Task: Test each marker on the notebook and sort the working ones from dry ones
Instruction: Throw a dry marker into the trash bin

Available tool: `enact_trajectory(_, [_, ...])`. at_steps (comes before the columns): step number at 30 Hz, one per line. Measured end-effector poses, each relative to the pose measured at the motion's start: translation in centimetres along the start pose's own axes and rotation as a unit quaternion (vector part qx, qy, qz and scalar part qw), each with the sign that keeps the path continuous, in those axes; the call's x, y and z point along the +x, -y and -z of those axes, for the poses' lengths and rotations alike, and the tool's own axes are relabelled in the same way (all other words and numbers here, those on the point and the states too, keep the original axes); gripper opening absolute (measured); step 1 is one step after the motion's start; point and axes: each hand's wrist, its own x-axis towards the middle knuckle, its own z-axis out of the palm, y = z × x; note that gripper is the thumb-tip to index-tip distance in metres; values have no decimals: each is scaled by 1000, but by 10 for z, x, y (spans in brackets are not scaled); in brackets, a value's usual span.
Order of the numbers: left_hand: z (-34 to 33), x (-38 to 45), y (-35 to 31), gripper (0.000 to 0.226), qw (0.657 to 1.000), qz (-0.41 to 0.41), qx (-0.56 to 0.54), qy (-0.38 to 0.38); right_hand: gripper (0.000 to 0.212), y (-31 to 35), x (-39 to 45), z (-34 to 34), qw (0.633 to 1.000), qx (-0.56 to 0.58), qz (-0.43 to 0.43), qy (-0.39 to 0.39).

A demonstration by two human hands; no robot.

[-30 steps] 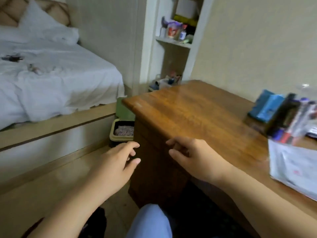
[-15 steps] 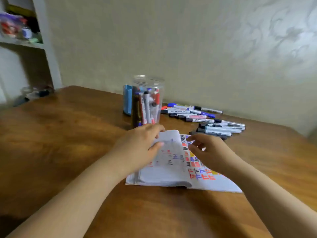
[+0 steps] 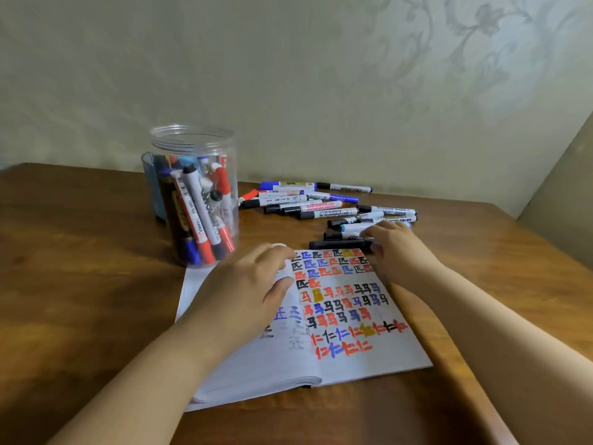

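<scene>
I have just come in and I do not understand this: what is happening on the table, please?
A person is testing markers on an open notebook that lies on a wooden table. The left hand rests on the left page. The right hand reaches to the loose markers beyond the notebook, its fingers at a black marker. A clear jar holds more markers. The right page is already full of coloured test marks.

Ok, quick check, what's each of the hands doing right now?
Left hand: open, fingers resting flat on the notebook.
Right hand: fingers reaching onto the black marker; a closed grip cannot be told.
</scene>
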Motion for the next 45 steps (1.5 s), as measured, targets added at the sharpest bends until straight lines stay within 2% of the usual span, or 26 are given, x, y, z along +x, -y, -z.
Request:
enact_trajectory(6, [3,0,-2,32,1000,-7,0,12,33,0,20,-9,993,-101,25,51])
enact_trajectory(9, [3,-1,-4,35,1000,-11,-17,0,29,2,14,-4,993,-117,19,9])
enact_trajectory(11, [3,-1,-5,33,999,-12,-32,-11,24,9,5,5,999,-30,1,-28])
enact_trajectory(13, [2,-2,-8,30,999,-10,-47,-13,17,24,-10,15,986,159,-41,-27])
enact_trajectory(15, [2,-3,-10,27,998,-7,-57,-11,12,42,-29,21,925,371,-75,15])
enact_trajectory(17, [3,-4,-14,27,997,-5,-69,-19,15,57,-49,20,839,531,-97,71])
enact_trajectory(20, [2,-7,-20,32,996,6,-87,-8,15,75,-69,7,698,692,-128,130])
enact_trajectory(21, [1,-8,-20,33,996,8,-86,2,16,80,-73,3,665,722,-133,140])
enact_trajectory(23, [-1,-7,-18,30,997,10,-77,25,16,85,-76,-2,632,748,-139,151])
enact_trajectory(27, [-5,-4,-11,29,995,28,-75,56,15,86,-79,-4,618,758,-147,148])
enact_trajectory(29, [-5,-3,-12,26,995,32,-70,71,16,85,-81,-1,634,744,-146,153])
enact_trajectory(30, [-5,-3,-12,23,994,37,-67,79,17,86,-82,2,675,706,-145,155])
enact_trajectory(32, [-3,-3,-12,16,993,55,-58,91,24,83,-86,8,827,536,-116,126])
enact_trajectory(33, [-2,-3,-11,14,992,65,-57,93,27,81,-88,8,893,435,-82,81])
enact_trajectory(34, [-1,-3,-10,14,991,71,-57,95,26,78,-88,9,938,345,-36,9])
enact_trajectory(35, [0,-3,-9,14,991,70,-59,97,22,76,-88,9,958,274,23,-78])
enact_trajectory(36, [1,-3,-9,15,991,63,-63,103,15,74,-88,9,964,208,85,-143])
enact_trajectory(37, [1,-4,-10,14,990,53,-68,113,13,73,-86,9,965,145,131,-175])
enact_trajectory(38, [1,-5,-11,14,989,42,-74,124,22,72,-85,8,965,94,169,-177])
enact_trajectory(40, [1,-6,-13,16,987,25,-87,135,34,74,-83,2,969,65,212,-107])
enact_trajectory(42, [-1,-6,-14,18,986,13,-89,138,32,76,-85,1,976,67,206,-26])
enact_trajectory(45, [-2,-6,-13,21,986,9,-89,144,32,75,-85,1,980,44,194,7])
